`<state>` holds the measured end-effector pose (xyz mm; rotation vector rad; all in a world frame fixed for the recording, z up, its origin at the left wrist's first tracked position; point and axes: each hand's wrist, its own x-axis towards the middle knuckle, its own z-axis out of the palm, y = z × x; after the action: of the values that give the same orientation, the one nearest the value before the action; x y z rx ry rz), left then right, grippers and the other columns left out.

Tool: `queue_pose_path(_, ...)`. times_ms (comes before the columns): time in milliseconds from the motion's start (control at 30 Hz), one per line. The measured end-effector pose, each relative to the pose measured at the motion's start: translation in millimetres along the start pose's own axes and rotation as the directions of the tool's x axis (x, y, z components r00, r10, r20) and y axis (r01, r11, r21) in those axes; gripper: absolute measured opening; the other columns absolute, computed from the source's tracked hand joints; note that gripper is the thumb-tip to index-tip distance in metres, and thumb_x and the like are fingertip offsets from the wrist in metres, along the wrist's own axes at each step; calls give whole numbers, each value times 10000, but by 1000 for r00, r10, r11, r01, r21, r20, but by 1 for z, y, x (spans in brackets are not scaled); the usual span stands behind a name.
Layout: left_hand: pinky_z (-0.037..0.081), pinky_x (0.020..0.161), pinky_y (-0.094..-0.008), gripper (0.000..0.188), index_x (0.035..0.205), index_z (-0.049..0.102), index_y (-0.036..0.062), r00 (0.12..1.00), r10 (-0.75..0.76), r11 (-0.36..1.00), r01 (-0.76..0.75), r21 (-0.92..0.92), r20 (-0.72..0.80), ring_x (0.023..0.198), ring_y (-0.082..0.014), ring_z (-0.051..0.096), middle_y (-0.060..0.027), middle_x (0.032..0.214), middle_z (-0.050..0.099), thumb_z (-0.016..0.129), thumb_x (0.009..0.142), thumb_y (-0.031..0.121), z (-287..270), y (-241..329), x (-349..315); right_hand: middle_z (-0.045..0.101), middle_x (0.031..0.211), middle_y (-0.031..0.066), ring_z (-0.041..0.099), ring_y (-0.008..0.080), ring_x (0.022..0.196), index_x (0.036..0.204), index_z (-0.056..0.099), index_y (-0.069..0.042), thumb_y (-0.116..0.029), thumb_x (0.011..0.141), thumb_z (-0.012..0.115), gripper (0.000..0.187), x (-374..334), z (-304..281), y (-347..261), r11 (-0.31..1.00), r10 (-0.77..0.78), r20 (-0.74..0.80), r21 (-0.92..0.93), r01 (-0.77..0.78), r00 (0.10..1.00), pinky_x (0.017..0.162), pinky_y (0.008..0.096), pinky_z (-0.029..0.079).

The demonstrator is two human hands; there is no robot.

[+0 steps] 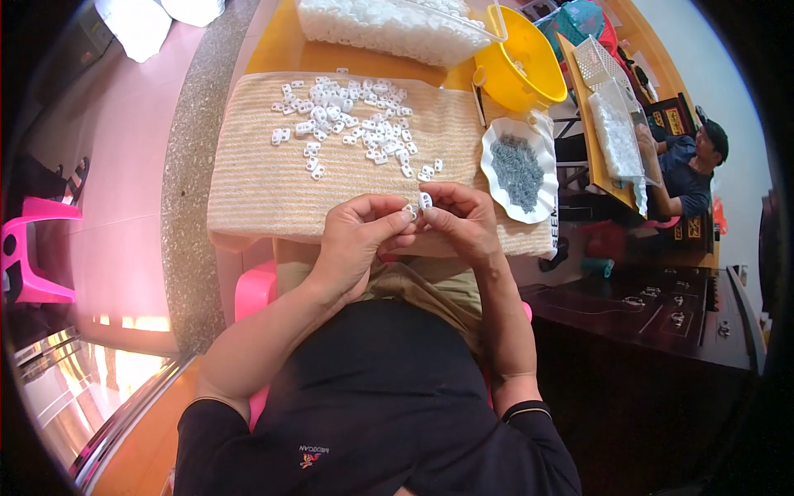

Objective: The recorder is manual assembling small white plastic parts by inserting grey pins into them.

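Above the near edge of the cloth, my two hands meet with fingertips close together. My left hand (354, 238) pinches a small white looped part (410, 212), whose exact kind is too small to tell. Between the thumb and fingers of my right hand (465, 221) is a white oval plastic piece (425, 201) with two dark holes. Just beyond them, a loose pile of similar white plastic pieces (380, 136) is scattered over the striped beige cloth (248, 182). To the right, a white wavy-rimmed dish (490, 157) holds many small grey parts (518, 172).
A clear bin (397, 37) of white parts stands at the far edge, beside a yellow basin (538, 78) and a slim dark tool (479, 103). Rightward, another person (691, 174) sits by a second table with a white-filled container (616, 132). A pink stool (37, 248) stands left.
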<state>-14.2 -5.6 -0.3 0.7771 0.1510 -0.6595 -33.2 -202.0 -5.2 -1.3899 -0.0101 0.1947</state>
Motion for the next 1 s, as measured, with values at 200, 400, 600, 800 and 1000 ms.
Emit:
queue_pose_path(200, 572, 676, -244, 156, 999, 617, -9, 1000, -28, 1000, 28, 11, -7, 749, -142, 658, -98, 875, 668, 653, 852, 25, 0, 1, 0, 671, 975, 126, 662, 175, 851, 1170, 582, 47, -6, 860, 639, 319, -1, -4, 3, 1000, 17, 9, 9, -17, 1000, 754, 295, 545)
queue_pose_path(400, 571, 674, -244, 150, 994, 617, -9, 999, -34, 999, 34, 21, -6, 740, -142, 657, -98, 870, 668, 653, 852, 24, 0, 1, 0, 670, 979, 143, 664, 199, 862, 1164, 584, 55, 12, 858, 629, 312, -2, -6, 4, 1000, 22, 5, 8, -22, 1000, 778, 322, 552)
queue_pose_path(600, 570, 671, -244, 146, 989, 622, -9, 999, -45, 998, 46, 34, -21, 726, -138, 652, -91, 860, 666, 656, 851, 26, -2, 0, 0, 663, 999, 157, 660, 210, 889, 1157, 584, 63, 19, 855, 626, 308, -2, -6, 3, 997, 48, -6, 54, -48, 999, 809, 347, 555)
queue_pose_path(800, 568, 665, -244, 137, 979, 626, -10, 999, -37, 998, 38, 50, -25, 717, -135, 649, -89, 855, 664, 657, 850, 26, -2, -1, 1, 661, 1005, 157, 658, 211, 899, 1150, 587, 62, 17, 851, 630, 306, -3, -5, 1, 997, 62, -5, 45, -62, 998, 819, 353, 557)
queue_pose_path(1000, 568, 659, -240, 139, 980, 624, -11, 999, -31, 998, 33, 58, -29, 713, -135, 647, -89, 857, 662, 657, 850, 25, 0, -1, 1, 660, 1005, 152, 658, 209, 900, 1144, 588, 61, 7, 845, 638, 308, -2, -4, 1, 997, 53, -5, 64, -53, 999, 816, 350, 559)
